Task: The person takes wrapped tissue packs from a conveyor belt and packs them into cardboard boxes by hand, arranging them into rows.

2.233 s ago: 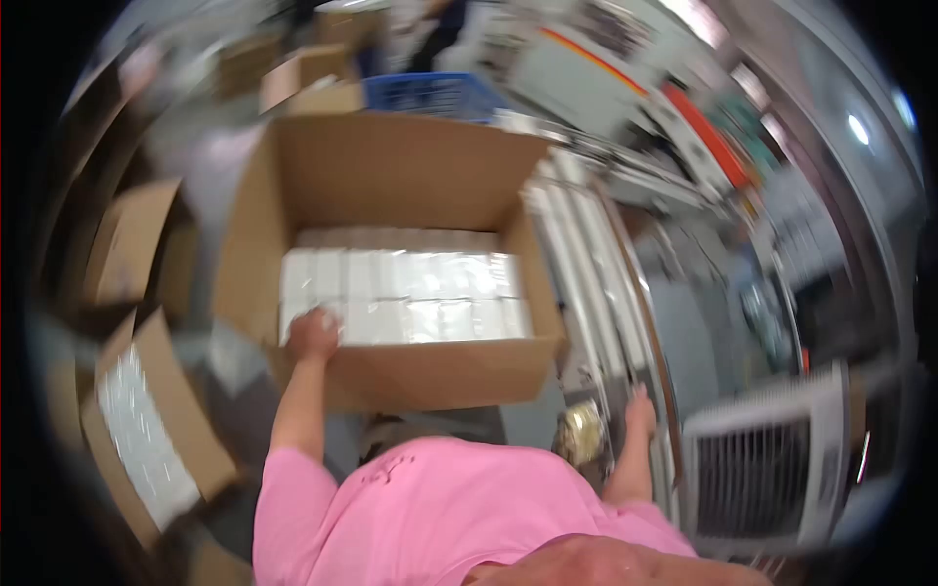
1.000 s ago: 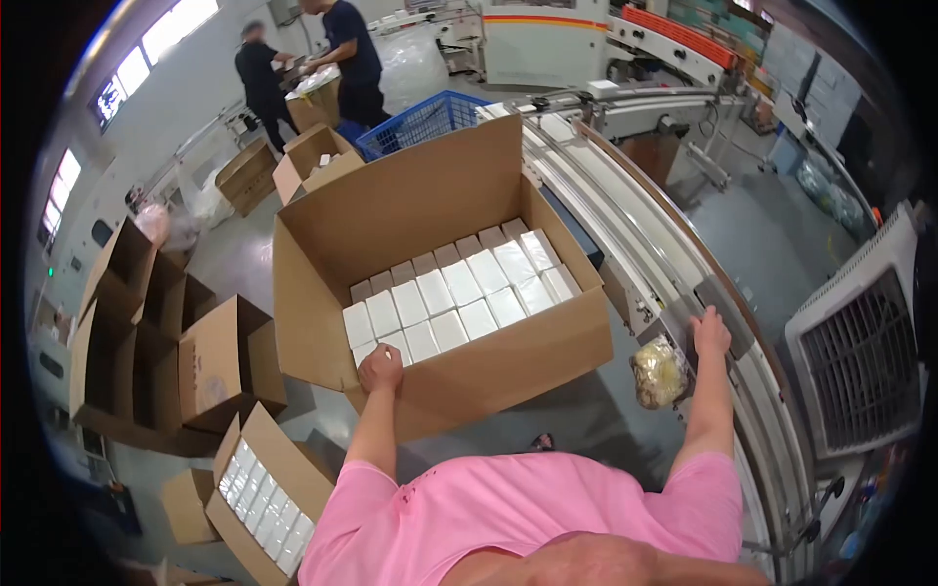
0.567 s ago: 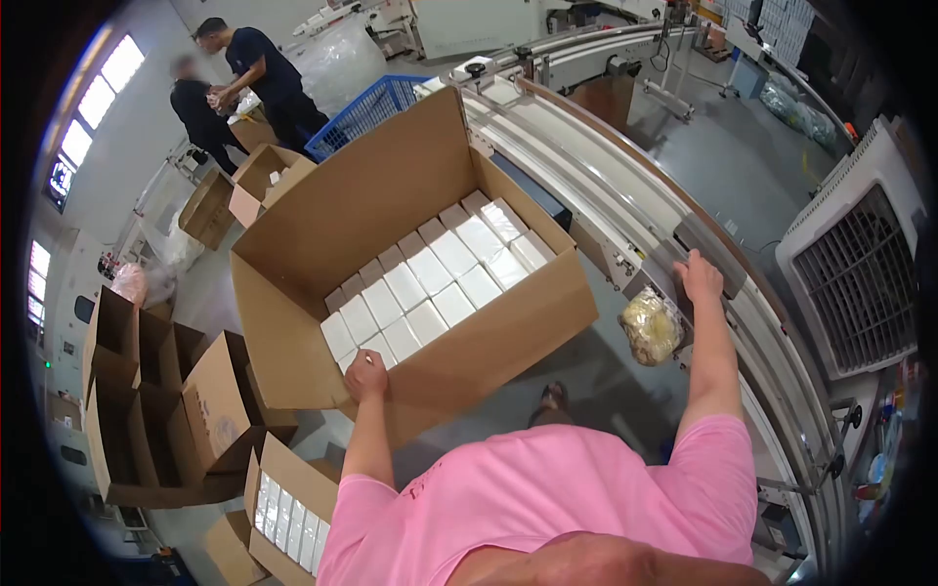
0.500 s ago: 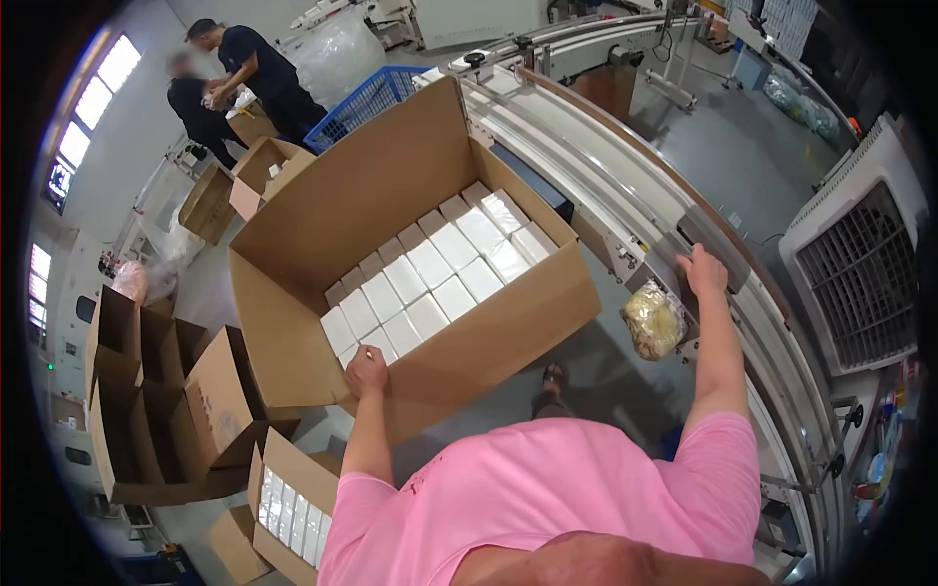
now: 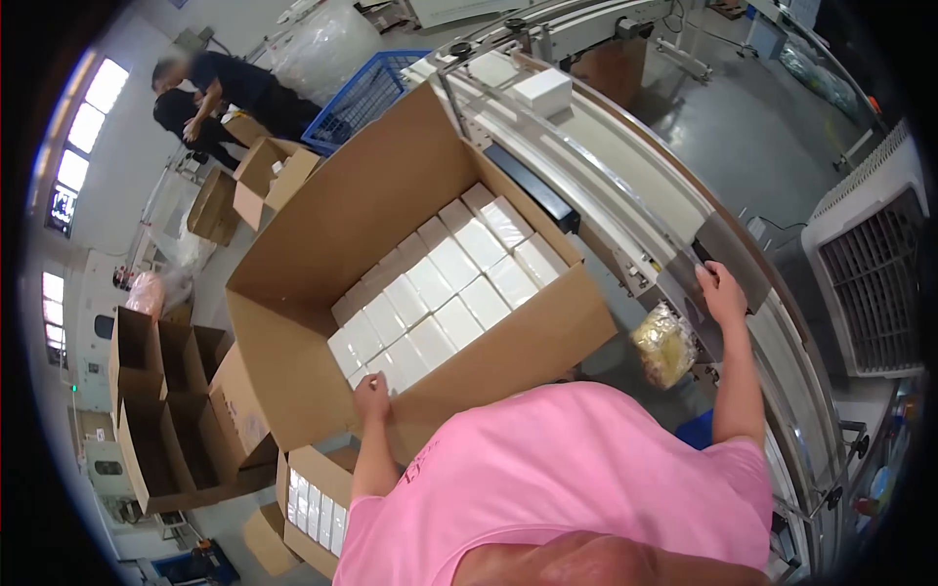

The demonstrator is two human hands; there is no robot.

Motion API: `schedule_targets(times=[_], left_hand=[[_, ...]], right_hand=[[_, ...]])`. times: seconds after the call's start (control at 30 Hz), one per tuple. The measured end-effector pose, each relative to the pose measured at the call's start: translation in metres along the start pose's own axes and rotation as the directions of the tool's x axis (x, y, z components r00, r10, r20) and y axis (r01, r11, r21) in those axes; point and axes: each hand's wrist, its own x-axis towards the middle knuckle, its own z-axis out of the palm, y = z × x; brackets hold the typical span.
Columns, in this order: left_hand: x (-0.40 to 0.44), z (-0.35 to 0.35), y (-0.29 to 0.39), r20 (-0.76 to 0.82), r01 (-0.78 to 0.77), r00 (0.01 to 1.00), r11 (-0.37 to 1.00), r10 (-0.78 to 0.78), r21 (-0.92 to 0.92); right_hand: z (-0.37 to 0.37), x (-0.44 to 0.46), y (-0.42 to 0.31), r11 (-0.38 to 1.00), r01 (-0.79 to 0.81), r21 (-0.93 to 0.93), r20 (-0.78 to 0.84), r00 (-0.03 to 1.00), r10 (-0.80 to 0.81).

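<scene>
A large open carton (image 5: pixel 518 337) lies in front of me, holding rows of shiny white boxes (image 5: pixel 420 298). My left hand (image 5: pixel 372 397) is at the carton's near left, by the nearest white boxes, with its fingers curled closed; whatever they hold, if anything, is hidden. Over the conveyor (image 5: pixel 645 181) on the right, my right hand (image 5: pixel 721 293) rests near a dark plate, fingers bent and slightly apart, with nothing visible in them. Farther up the conveyor sits a single white box (image 5: pixel 544 93). Below my right hand, a clear-wrapped yellowish bundle (image 5: pixel 664 344) hangs at the conveyor's side.
Empty divided cartons (image 5: pixel 161 439) stand at the left. A smaller carton (image 5: pixel 318 503) of white boxes is near my left elbow. Behind the large carton are a blue basket (image 5: pixel 357 98) and two people (image 5: pixel 220 93). A grey vented unit (image 5: pixel 870 264) stands at far right.
A white box has come into view on the far part of the conveyor. My view has shifted slightly; my left hand stays by the carton, and my right hand's fingers have drawn closer together.
</scene>
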Motion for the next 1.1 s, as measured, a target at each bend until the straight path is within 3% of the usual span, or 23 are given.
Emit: schedule_targets(times=[0.07,0.13,0.2,0.3,0.43,0.53,0.63,0.73,0.8,0.83,0.93,0.97,1.03,1.1], left_hand=[[-0.008,-0.014,0.026,0.012,0.149,0.989,0.986,-0.148,-0.082],[-0.009,-0.017,0.032,-0.008,0.152,0.988,0.983,-0.154,-0.106],[-0.006,-0.014,0.030,-0.033,0.128,0.991,0.988,-0.131,-0.082],[-0.006,-0.012,0.031,-0.053,0.101,0.993,0.995,-0.102,-0.006],[-0.012,-0.021,0.048,-0.011,0.135,0.991,0.988,-0.135,0.070],[-0.009,-0.023,0.052,-0.007,0.181,0.983,0.972,-0.182,0.152],[-0.011,-0.022,0.049,-0.010,0.205,0.978,0.968,-0.206,0.145],[-0.018,-0.030,0.069,-0.021,0.228,0.973,0.954,-0.228,0.197],[-0.021,-0.028,0.073,-0.005,0.264,0.964,0.955,-0.266,0.133],[-0.021,-0.029,0.073,0.001,0.279,0.960,0.955,-0.281,0.100],[-0.021,-0.029,0.068,-0.001,0.253,0.967,0.957,-0.255,0.140],[-0.021,-0.029,0.068,0.007,0.245,0.969,0.961,-0.248,0.127],[-0.024,-0.033,0.069,0.026,0.226,0.973,0.968,-0.230,0.105],[-0.027,-0.039,0.070,0.051,0.182,0.982,0.983,-0.184,0.025]], right_hand=[[0.007,0.013,0.011,0.989,0.020,0.149,-0.095,0.995,-0.005],[0.016,0.029,0.022,0.949,0.086,0.302,-0.172,0.984,-0.035],[0.022,0.041,0.015,0.842,0.130,0.523,-0.148,0.987,-0.061],[0.023,0.053,-0.024,0.800,0.189,0.569,-0.249,0.967,-0.051],[0.024,0.078,-0.072,0.880,0.354,0.316,-0.407,0.888,-0.212],[0.021,0.090,-0.103,0.948,0.251,0.196,-0.454,0.880,-0.139],[0.024,0.102,-0.104,0.999,0.048,-0.002,-0.445,0.895,-0.043],[0.022,0.105,-0.087,0.982,-0.098,-0.164,-0.347,0.937,0.036],[0.013,0.108,-0.064,0.977,-0.064,-0.205,-0.252,0.968,0.011],[0.019,0.124,-0.030,0.969,0.011,-0.248,-0.277,0.957,-0.082],[-0.001,0.126,0.014,0.971,0.135,-0.196,-0.194,0.966,-0.174],[-0.003,0.138,0.038,0.937,0.222,-0.271,-0.250,0.923,-0.292],[-0.012,0.114,0.022,0.950,-0.032,-0.309,-0.477,0.870,-0.125],[-0.027,0.070,-0.041,0.953,-0.131,-0.271,-0.580,0.813,-0.053]])
